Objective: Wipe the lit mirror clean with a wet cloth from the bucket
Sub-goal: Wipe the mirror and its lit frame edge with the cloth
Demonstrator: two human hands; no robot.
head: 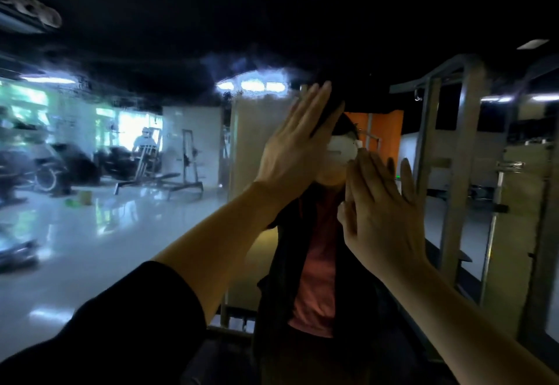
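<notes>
A large wall mirror [151, 218] fills the view and reflects a gym hall and the person in front of it. Smeared, streaky marks show across its upper part around the reflected ceiling lights. My left hand [290, 148] is raised in front of the glass with fingers straight and spread, palm toward the mirror. My right hand [381, 212] is also up, fingers straight, beside it and slightly lower. Neither hand holds anything. No cloth or bucket is visible. Whether the palms touch the glass cannot be told.
The mirror reflects exercise machines [69, 161] at the left, a weight bench [157, 179], a shiny white floor, and a grey metal rack [453, 155] at the right. A small tan container [84, 197] stands on the reflected floor.
</notes>
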